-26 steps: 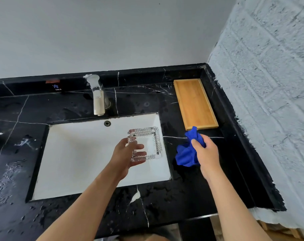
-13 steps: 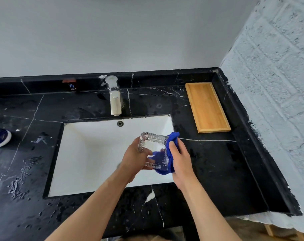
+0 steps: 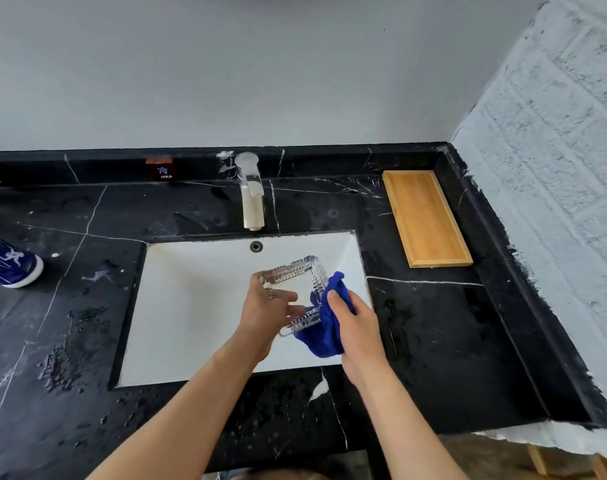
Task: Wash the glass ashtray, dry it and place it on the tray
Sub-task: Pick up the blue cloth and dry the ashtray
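A square, ridged glass ashtray (image 3: 297, 274) is held tilted over the right part of the white sink (image 3: 191, 306). My left hand (image 3: 265, 315) grips its left side. My right hand (image 3: 355, 323) presses a blue cloth (image 3: 324, 336) against the ashtray's right and lower edge; the cloth hangs below it. An empty wooden tray (image 3: 425, 218) lies on the black counter at the back right, apart from both hands.
A chrome tap (image 3: 252, 195) stands behind the sink. The black marble counter (image 3: 451, 341) is wet, with puddles on the left. A blue and white container (image 3: 9, 263) sits at the left edge. A white brick wall (image 3: 555, 168) bounds the right side.
My right hand has brought the blue cloth from the counter leftward onto the ashtray. The ashtray has tilted in my left hand. The camera view has shifted left.
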